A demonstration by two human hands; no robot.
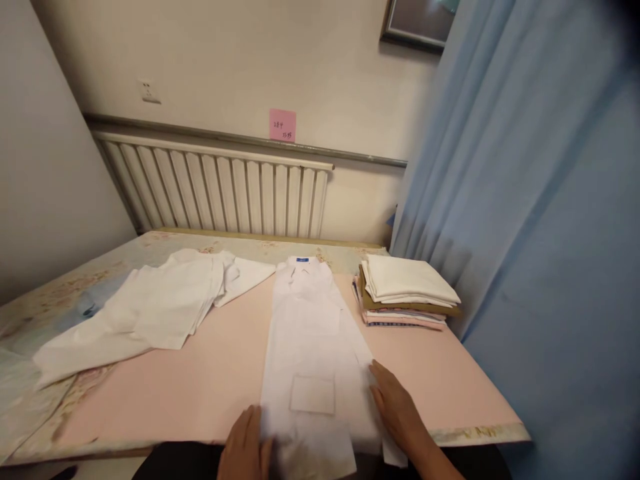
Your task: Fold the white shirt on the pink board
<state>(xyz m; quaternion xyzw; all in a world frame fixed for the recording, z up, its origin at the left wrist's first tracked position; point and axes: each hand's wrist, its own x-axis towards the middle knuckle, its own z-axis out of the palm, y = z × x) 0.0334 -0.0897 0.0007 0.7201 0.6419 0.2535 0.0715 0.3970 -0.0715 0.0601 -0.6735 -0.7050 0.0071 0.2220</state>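
A white lab coat [310, 347] with a collar and pockets lies face up, its sides folded into a long narrow strip. A small blue label shows at the collar, at the far end. Its near end hangs over the table's front edge. My left hand [245, 443] rests at the strip's lower left edge, its fingers extended and the thumb apart. Along the lower right edge lies my right hand [397, 410], fingers stretched out and touching the fabric beside the folded sleeve. Neither hand visibly grips the cloth.
Another white garment [160, 300] lies loosely spread on the left. A stack of folded cloths [410, 283] sits at the right rear. Pink cloth [200, 390] covers the table over a floral sheet. A radiator [225, 190] stands behind, and a blue curtain [540, 233] hangs along the right.
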